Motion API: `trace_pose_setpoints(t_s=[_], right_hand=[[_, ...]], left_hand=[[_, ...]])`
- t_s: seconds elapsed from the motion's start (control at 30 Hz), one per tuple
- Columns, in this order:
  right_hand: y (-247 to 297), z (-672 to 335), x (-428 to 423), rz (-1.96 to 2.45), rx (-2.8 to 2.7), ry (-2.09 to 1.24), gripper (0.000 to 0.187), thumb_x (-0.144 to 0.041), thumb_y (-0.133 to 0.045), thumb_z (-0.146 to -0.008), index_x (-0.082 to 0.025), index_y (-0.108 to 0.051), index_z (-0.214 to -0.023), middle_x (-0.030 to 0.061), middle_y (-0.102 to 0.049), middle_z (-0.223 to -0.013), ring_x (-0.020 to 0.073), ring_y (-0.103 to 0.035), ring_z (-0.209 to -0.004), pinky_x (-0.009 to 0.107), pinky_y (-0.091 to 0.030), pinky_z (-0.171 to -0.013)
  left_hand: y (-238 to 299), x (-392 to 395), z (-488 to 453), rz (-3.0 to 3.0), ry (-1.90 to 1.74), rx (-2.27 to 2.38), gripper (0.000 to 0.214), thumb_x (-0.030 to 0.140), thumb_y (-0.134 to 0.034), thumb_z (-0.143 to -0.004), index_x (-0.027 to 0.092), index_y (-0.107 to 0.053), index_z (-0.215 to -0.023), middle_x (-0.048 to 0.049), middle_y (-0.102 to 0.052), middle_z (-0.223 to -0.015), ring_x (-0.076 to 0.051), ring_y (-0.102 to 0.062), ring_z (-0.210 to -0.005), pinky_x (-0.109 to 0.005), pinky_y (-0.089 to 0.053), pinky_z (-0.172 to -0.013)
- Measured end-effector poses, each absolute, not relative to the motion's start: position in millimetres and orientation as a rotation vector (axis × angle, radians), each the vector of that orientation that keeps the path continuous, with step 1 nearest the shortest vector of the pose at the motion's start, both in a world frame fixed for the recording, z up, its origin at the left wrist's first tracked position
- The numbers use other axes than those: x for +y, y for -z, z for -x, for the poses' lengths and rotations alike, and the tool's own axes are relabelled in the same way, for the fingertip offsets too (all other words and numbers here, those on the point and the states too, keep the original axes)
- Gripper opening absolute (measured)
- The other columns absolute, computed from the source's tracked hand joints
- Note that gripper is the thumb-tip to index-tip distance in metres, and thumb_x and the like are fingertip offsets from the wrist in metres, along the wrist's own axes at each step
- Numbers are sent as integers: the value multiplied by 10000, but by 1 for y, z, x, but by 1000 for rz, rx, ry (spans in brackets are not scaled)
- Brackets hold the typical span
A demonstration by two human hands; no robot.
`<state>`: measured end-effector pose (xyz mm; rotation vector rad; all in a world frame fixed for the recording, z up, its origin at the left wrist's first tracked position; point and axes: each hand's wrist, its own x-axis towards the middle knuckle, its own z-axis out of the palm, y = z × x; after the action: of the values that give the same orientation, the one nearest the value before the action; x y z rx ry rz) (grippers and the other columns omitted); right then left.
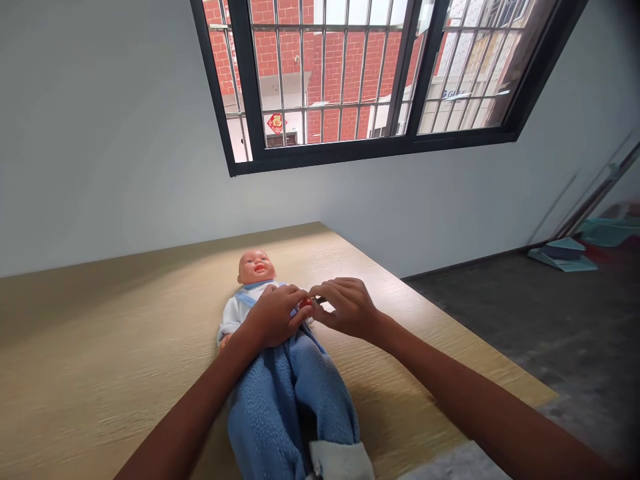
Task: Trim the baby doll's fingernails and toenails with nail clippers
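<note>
Only the head view here. A baby doll (256,270) lies on its back on a light wooden table (100,347), head toward the wall, dressed in a white top with a blue collar and fuzzy blue pants (290,400). The person's left hand (274,315) rests on the doll's chest, fingers curled, and the right hand (349,308) comes in from the side with its fingertips meeting the left's. Both are pinched on something small at the chest; there's a bit of red (305,304) and a dark speck between the fingers, but it's too tiny and covered up to say what it is. The hands hide most of the torso and one arm. The doll's feet are cut off at the bottom edge. Behind, a barred window (350,73) shows a red brick building. Far right on the floor, some teal stuff (565,253), blurry.
</note>
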<state>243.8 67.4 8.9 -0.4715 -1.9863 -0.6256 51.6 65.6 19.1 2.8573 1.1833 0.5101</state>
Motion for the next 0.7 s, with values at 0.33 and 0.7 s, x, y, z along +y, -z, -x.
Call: trace_pose_setpoints(t_s=[0.33, 0.7], right_hand=[[-5, -242, 66, 439, -1964, 593, 114, -137, -546, -754, -198, -551, -850, -61, -600, -585, 98, -518, -463, 239, -360, -507], [-4, -240, 67, 451, -2050, 568, 160, -119, -485, -754, -182, -579, -867, -46, -609, -611, 100, -498, -484, 245, -330, -520]], left_hand=[[-19, 66, -51, -2848, -517, 1181, 202, 306, -451, -977, 230, -612, -1071, -20, -664, -1054, -214, -616, -972, -387, -424, -879], [-19, 65, -52, -2863, -502, 1196, 171, 247, -491, -924, 213, -622, -1029, -28, -662, -1017, -213, -610, -948, -380, -427, -873]])
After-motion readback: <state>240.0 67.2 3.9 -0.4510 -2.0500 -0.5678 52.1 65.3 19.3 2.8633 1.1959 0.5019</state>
